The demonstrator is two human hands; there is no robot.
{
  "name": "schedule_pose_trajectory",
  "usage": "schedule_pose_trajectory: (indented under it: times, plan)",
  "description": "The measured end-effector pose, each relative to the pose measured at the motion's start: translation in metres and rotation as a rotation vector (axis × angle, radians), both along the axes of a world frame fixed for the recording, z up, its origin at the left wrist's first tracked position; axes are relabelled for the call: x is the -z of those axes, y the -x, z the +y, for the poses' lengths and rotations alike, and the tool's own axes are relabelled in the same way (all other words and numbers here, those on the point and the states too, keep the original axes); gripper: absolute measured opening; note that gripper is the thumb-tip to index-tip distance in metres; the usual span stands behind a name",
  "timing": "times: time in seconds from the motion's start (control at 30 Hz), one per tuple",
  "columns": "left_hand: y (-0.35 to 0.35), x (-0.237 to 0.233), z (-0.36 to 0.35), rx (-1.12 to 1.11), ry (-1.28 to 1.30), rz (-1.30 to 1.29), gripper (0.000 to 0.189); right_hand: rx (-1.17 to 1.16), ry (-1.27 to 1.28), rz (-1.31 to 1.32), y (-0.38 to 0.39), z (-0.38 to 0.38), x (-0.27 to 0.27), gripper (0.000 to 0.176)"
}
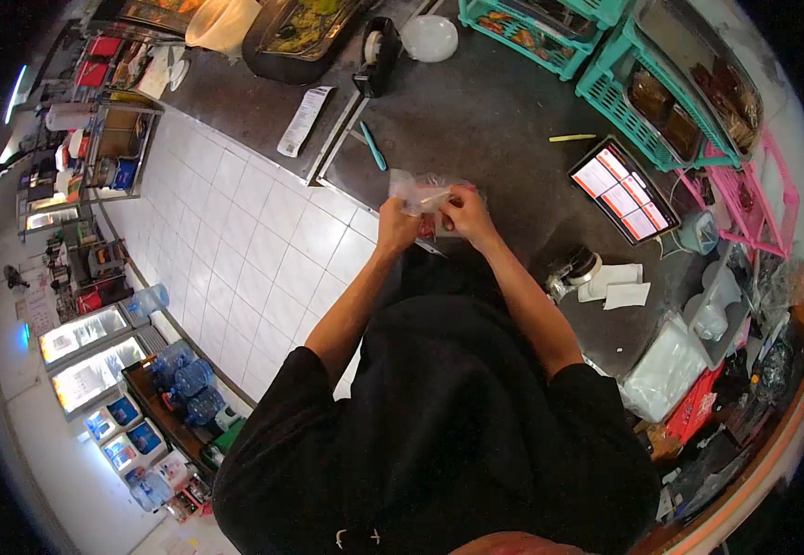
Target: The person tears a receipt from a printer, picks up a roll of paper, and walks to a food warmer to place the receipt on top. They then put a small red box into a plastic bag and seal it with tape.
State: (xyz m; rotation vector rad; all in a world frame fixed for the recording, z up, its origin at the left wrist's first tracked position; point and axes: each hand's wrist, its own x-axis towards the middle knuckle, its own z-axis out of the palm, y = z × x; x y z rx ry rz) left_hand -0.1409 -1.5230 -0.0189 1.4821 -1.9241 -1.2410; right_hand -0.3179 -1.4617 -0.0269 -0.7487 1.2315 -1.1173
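A clear plastic bag (pixel 408 190) is stretched between my two hands over the near edge of the dark counter (pixel 513 120). My left hand (pixel 398 225) is closed on the left side of the bag. On its right side my right hand (pixel 467 215) pinches the plastic near the top. Something reddish shows under and between my hands, too small to make out. Just beyond my left hand lies a teal pen-like tool (pixel 373 146) on the counter.
A tape dispenser (pixel 376 57), a paper slip (pixel 306 121) and a white round lid (pixel 429 39) lie farther off. To the right are a tablet (pixel 624 191), a yellow strip (pixel 573 138), white papers (pixel 626 294) and green baskets (pixel 628 97). Tiled floor (pixel 235 231) is at left.
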Motion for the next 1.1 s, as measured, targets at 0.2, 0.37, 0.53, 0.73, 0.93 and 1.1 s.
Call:
schedule_pose_trajectory:
  times: [0.2,0.37,0.53,0.73,0.93,1.1]
  plan:
    - [0.016,0.010,-0.007,-0.182,-0.262,0.242,0.023,-0.182,0.031,0.228,-0.009,0.026,-0.002,0.010]
    - [0.002,-0.005,-0.054,0.235,-0.441,0.354,0.033,-0.106,-0.119,0.229,0.010,0.051,-0.049,0.020]
    - [-0.099,0.043,-0.216,-0.284,0.379,-0.104,0.057,0.192,-0.174,0.241,0.010,0.125,-0.045,0.021]
    - [-0.205,0.075,-0.315,-0.359,0.120,-0.794,0.081,0.475,-0.328,0.202,-0.021,0.158,-0.063,0.021]
    - [-0.132,0.010,-0.285,-0.263,-0.201,0.356,0.024,0.592,-0.251,0.225,-0.045,0.115,-0.110,0.022]
    - [0.010,-0.118,-0.095,0.193,-0.156,0.325,0.031,0.921,-0.001,-0.055,-0.059,0.050,-0.145,0.021]
